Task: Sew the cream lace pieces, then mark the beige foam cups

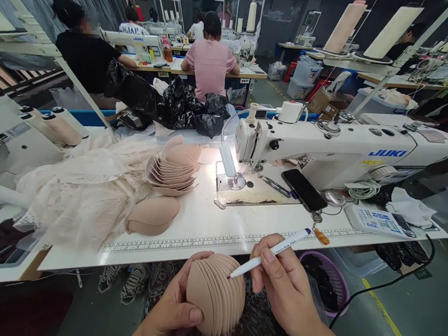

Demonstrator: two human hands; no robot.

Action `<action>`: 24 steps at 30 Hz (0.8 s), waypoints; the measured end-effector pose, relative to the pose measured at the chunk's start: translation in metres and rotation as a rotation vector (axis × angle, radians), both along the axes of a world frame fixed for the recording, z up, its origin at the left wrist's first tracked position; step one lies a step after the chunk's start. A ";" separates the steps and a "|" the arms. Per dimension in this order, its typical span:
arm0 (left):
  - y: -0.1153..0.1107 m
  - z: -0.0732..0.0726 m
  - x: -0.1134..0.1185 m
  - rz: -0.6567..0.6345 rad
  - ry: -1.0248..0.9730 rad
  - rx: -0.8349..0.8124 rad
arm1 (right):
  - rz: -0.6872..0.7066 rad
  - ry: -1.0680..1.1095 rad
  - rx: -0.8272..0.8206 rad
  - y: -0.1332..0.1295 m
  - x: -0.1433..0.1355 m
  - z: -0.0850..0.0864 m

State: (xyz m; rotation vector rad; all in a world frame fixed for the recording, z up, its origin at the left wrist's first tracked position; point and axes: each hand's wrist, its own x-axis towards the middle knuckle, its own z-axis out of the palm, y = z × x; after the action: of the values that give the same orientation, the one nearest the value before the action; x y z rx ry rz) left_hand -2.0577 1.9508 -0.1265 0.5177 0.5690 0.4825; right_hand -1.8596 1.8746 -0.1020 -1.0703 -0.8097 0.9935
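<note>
My left hand [181,300] is wrapped round a fanned stack of beige bra cups [216,295], thumb in front and fingers behind. My right hand [280,283] pinches a white marker pen [271,258], its purple tip down at the edges of the cups; whether it touches them I cannot tell. On the white table lies a single beige cup [155,215], in front of a larger pile of nested cups [175,166]. Left of them, cream lace fabric [88,193] spreads in a heap.
A white sewing machine [339,144] stands at the right with its lamp lit. By its base lie thread snips [275,185], a black phone [304,189] and an amber key charm [321,236]. A printed ruler [186,243] runs along the table's front edge. Beneath stands a purple basket [341,288]. People sit behind.
</note>
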 end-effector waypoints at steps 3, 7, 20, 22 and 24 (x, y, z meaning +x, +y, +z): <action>0.000 0.001 0.001 -0.001 -0.021 0.010 | 0.021 0.016 0.017 0.000 -0.002 0.000; 0.001 0.000 0.000 0.003 -0.018 -0.001 | -0.023 0.033 0.035 0.000 -0.003 0.001; 0.000 0.001 0.003 0.006 -0.039 -0.008 | 0.020 -0.005 0.015 0.000 -0.005 -0.001; 0.000 0.001 0.003 0.013 -0.033 -0.012 | 0.048 0.005 0.017 0.000 -0.006 0.000; 0.000 0.001 0.003 0.020 -0.020 -0.006 | 0.033 0.031 0.039 0.000 -0.006 0.000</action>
State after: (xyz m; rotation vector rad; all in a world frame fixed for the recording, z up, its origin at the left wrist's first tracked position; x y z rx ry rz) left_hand -2.0552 1.9509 -0.1257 0.5017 0.5567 0.5045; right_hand -1.8661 1.8746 -0.1015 -1.0091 -0.8205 1.0160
